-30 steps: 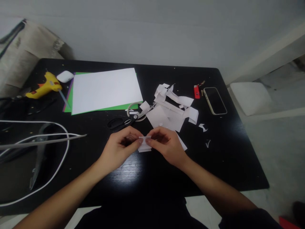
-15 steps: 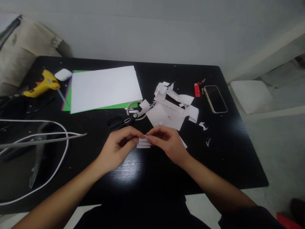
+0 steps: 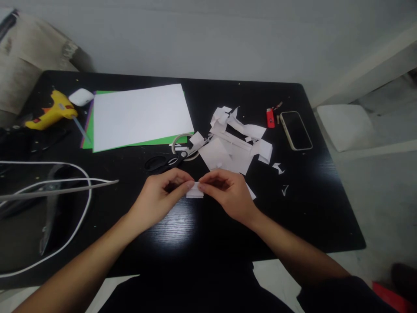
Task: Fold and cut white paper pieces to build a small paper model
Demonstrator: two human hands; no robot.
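Observation:
A small folded piece of white paper (image 3: 194, 190) is pinched between my two hands, just above the black table (image 3: 202, 243). My left hand (image 3: 161, 198) grips its left end with thumb and fingers closed. My right hand (image 3: 228, 193) grips its right end the same way. Just behind my hands lie black-handled scissors (image 3: 169, 161) and a heap of white paper scraps (image 3: 234, 148). A roll of tape (image 3: 180, 143) sits partly under the scissors' blades.
A white sheet on green and purple sheets (image 3: 138, 115) lies at the back left. A yellow glue gun (image 3: 48, 111) and a white case (image 3: 81, 96) are at the far left. White cable (image 3: 74, 182) loops on the left. A red lighter (image 3: 270, 117) and phone (image 3: 296, 129) lie at the right.
The paper piece has been squeezed flatter and shorter between my fingers. Both hands stayed in about the same place; the view shifted slightly.

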